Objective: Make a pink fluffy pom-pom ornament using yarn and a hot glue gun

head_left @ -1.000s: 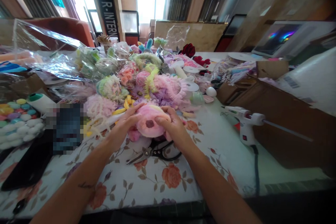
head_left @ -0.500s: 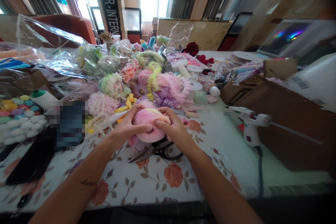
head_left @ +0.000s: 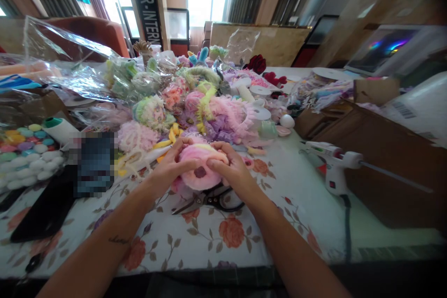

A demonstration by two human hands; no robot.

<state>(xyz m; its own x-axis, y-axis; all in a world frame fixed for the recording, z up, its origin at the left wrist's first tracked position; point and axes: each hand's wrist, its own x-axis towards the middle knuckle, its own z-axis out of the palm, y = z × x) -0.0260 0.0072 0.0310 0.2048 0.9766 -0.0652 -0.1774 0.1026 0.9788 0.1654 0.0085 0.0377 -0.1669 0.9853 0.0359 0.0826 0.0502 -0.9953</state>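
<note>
Between my hands is a soft, fuzzy pink ball [head_left: 201,178] with pale yellow and peach patches and a dark round opening in its near side. My left hand [head_left: 176,160] grips its left side, thumb across the front by the opening. Around the right side curl the fingers of my right hand [head_left: 232,165], its thumb also pressed on the front. Black-handled scissors [head_left: 213,201] lie on the flowered tablecloth [head_left: 195,251] just beneath the ball, partly hidden by it. What the fingertips touch behind the ball is out of sight.
Beyond my hands rises a heap of pastel yarn and plush pieces [head_left: 223,111]. At right, a hot glue gun [head_left: 335,167] stands by a cardboard box [head_left: 387,172]. Left are a bag of pompoms [head_left: 35,163], a thread cone [head_left: 61,132] and a dark phone-like slab [head_left: 44,209].
My left thumb has shifted up and off the middle of the pink ball, so the dark opening shows more fully. Both hands still hold it in nearly the same place.
</note>
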